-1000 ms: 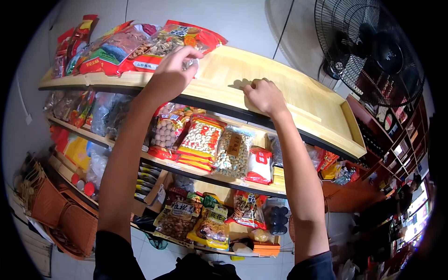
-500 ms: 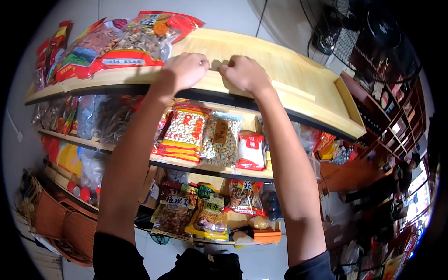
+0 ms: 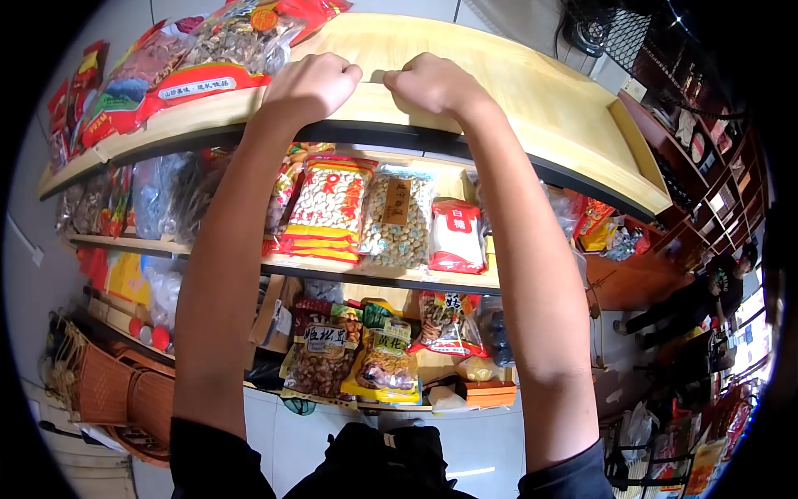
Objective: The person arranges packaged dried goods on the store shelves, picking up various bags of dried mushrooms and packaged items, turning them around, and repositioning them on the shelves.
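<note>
My left hand [image 3: 320, 86] is closed in a fist above the front part of the wooden top shelf [image 3: 490, 79], just right of a large red-edged bag of dried mushrooms [image 3: 241, 46]. My right hand [image 3: 438, 83] is also a fist, a short gap to the right, over the same board. Nothing shows in either hand; the undersides of the fingers are hidden. Below, between my forearms, the middle shelf carries a red-and-yellow bag of pale nuts or beans [image 3: 330, 204], a clear bag of beans with a brown label [image 3: 398, 216] and a red-and-white bag [image 3: 457, 237].
Several dried-food bags, including a yellow one [image 3: 384, 358], lie on the bottom shelf near an orange box [image 3: 490, 394]. Wicker baskets [image 3: 104, 387] stand at lower left. A wire-cage fan [image 3: 619, 37] is at upper right; a person in dark clothes [image 3: 715, 287] is at far right.
The shelf and its bags appear somewhat higher in view, apparently from a head shift. Both fists sit higher in the picture and slightly farther apart, still closed.
</note>
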### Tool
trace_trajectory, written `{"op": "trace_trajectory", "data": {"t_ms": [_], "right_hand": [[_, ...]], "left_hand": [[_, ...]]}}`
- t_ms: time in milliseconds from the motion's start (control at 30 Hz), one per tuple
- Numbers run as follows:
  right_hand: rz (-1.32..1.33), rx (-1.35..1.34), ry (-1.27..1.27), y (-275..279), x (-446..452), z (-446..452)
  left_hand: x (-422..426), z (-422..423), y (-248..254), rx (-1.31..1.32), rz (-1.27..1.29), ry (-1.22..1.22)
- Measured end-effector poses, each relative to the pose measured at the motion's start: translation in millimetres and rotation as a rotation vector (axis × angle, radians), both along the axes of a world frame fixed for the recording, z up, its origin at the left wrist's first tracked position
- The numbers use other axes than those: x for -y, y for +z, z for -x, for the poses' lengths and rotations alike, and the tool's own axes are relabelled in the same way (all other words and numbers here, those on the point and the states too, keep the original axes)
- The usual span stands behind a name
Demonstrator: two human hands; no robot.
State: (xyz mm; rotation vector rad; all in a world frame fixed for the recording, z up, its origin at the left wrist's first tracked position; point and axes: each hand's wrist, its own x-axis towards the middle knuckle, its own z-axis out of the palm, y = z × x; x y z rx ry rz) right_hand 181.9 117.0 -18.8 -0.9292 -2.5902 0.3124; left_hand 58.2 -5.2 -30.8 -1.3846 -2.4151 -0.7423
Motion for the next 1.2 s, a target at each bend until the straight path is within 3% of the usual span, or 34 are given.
{"op": "trace_trajectory", "data": {"t_ms": [200,333,400,467,600,800,833,1067,1200], "right_hand": [[-0.091,-0.062,0.001,-5.7,-2.7,0.9],[-0.054,-0.042,0.008,-5.2,-8.4,4.9],[-0.051,-0.019,0.011,-3.4,-4.7,2.2],[-0.102,-0.044,0.009,-4.1,-0.7,-1.4],[-0.194,-0.226,0.056,-9.6,9.9,-9.9],[-0.188,-0.123,0.084,-7.0,8.6,-9.3],[-0.042,-0.176,0.125,-5.1,1.0,-3.0],[-0.229,-0.362,0.171,-14.6,0.8,-12.8],[-0.085,-0.155,0.194,-9.3,1.2,-15.3]], "left_hand": [[-5.1,7.7,-6.5,-0.093,0.028,0.063],[-17.8,39.7,-20.9,-0.222,-0.072,-0.125],[-15.1,40.2,-23.4,-0.431,-0.241,-0.304],[-16.8,43.6,-24.0,-0.329,-0.174,-0.234],[-23.9,69.4,-32.0,-0.468,-0.196,-0.334],[-20.6,58.6,-18.0,-0.414,-0.052,-0.334],[-21.7,57.6,-18.4,-0.314,-0.046,-0.285],[-12.8,32.6,-6.2,-0.009,-0.013,-0.218],[-13.1,24.6,-10.5,-0.025,-0.095,-0.177]]}}
